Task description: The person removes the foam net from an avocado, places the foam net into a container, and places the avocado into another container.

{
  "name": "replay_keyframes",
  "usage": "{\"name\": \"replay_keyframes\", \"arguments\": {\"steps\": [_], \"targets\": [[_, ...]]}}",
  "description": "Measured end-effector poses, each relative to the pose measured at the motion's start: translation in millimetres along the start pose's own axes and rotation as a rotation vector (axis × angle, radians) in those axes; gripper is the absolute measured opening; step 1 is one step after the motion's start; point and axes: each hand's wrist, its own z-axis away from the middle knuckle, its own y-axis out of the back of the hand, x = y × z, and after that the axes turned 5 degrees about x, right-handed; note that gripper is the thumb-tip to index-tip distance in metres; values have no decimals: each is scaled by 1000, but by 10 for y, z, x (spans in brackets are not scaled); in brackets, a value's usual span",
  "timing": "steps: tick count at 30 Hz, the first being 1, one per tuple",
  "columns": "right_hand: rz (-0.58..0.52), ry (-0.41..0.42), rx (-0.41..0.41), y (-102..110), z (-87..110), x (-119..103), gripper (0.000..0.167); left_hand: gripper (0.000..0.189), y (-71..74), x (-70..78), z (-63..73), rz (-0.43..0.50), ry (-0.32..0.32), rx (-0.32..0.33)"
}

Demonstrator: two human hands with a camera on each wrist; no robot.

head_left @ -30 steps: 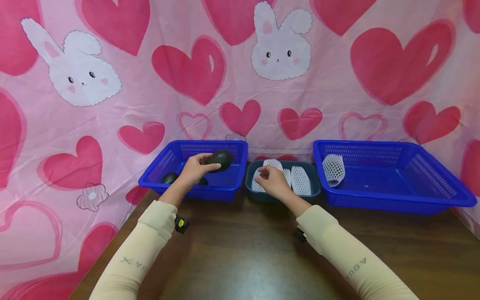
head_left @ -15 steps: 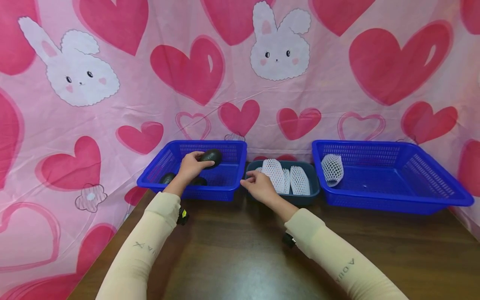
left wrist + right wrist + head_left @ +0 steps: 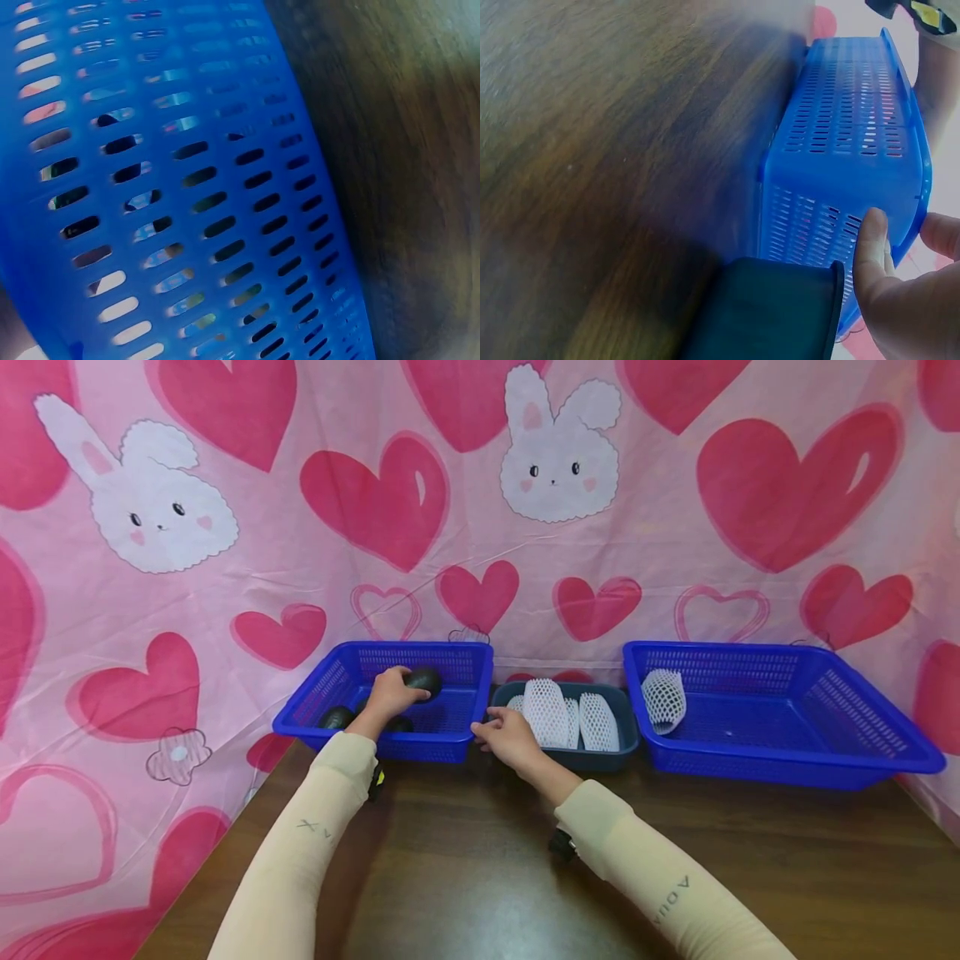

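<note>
My left hand (image 3: pixel 393 695) grips a dark avocado (image 3: pixel 424 682) inside the left blue basket (image 3: pixel 465 747). Other avocados lie lower in this basket, one avocado (image 3: pixel 337 718) at its left side and partly hidden ones by the wrist. My right hand (image 3: pixel 512 742) is empty at the basket's front right corner. In the right wrist view its thumb (image 3: pixel 940 235) and a finger (image 3: pixel 871 251) stand on either side of the rim, with a gap between them. The left wrist view shows only the basket's slotted wall (image 3: pixel 217 202) and the wood, not the left hand.
A dark green tray (image 3: pixel 600 763) stands between the baskets with several white foam net sleeves (image 3: pixel 546 714). To the right, a larger blue basket (image 3: pixel 795 768) bears a netted item (image 3: pixel 664 702) at its left end. The wooden table (image 3: pixel 480 868) meets a patterned cloth (image 3: pixel 652 543) behind.
My left hand has moved the avocado leftward and a little lower in its basket. The right hand has left the foam nets and moved left to the basket's corner.
</note>
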Motion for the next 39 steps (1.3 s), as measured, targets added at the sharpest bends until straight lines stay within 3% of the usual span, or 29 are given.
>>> {"name": "replay_keyframes", "arguments": {"steps": [6, 14, 32, 39], "targets": [[-121, -38, -25, -11, -8, 11, 52, 64, -60, -7, -30, -58, -1, -40], [-186, -59, -14, -33, -6, -1, 49, 64, -134, -60, -75, -138, -16, -92], [-200, -83, -40, -33, -29, -17, 50, 60, -226, -123, -140, -310, -136, -237], [-196, -97, -35, -17, -31, -32, 49, 55, -242, -124, -156, -343, -127, -220]]}}
